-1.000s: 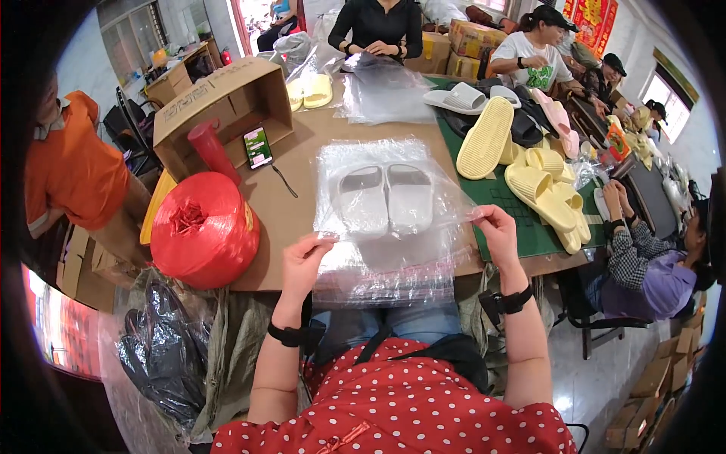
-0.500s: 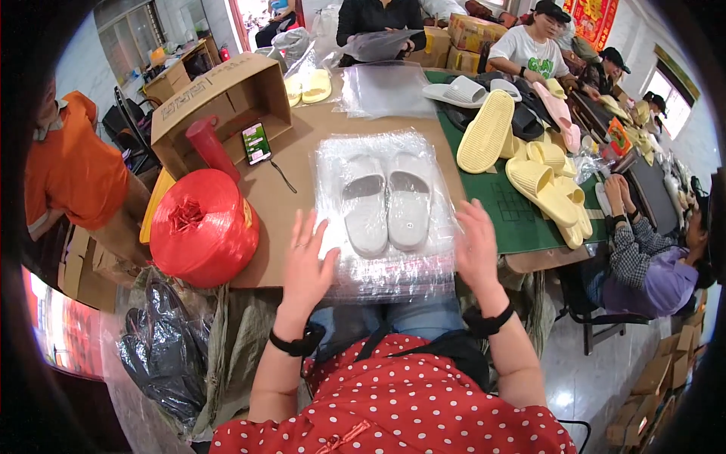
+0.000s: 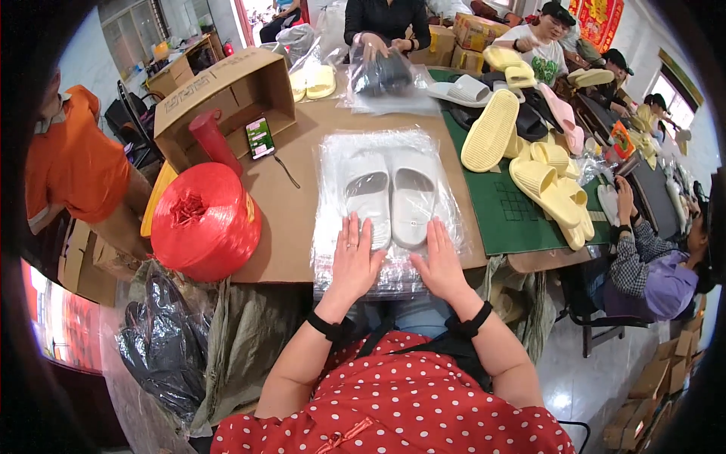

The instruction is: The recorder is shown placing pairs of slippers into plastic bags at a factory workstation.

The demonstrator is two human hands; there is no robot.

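A pair of light grey slide sandals (image 3: 370, 189) lies side by side inside a clear plastic bag (image 3: 448, 198), on a stack of similar bags at the table's near edge. My left hand (image 3: 355, 255) rests flat, fingers stretched, over the heel of the left sandal. Over the lower right of the right sandal lies my right hand (image 3: 441, 261), its fingers also straight and touching the plastic. Neither hand grips anything. The heel of the left sandal is partly hidden under my fingers.
Left on the brown table (image 3: 295, 219) are a red twine roll (image 3: 206, 222), an open cardboard box (image 3: 227, 98), a red cylinder (image 3: 214, 141) and a phone (image 3: 259, 138). Yellow sandals (image 3: 491, 130) pile on a green mat (image 3: 491, 219) at right. Across the table, a person handles a bagged dark item (image 3: 382, 73).
Both my hands have come inward from the bag's sides and now lie on the sandals' near ends. Across the table, the person has moved a dark item in plastic onto the tabletop.
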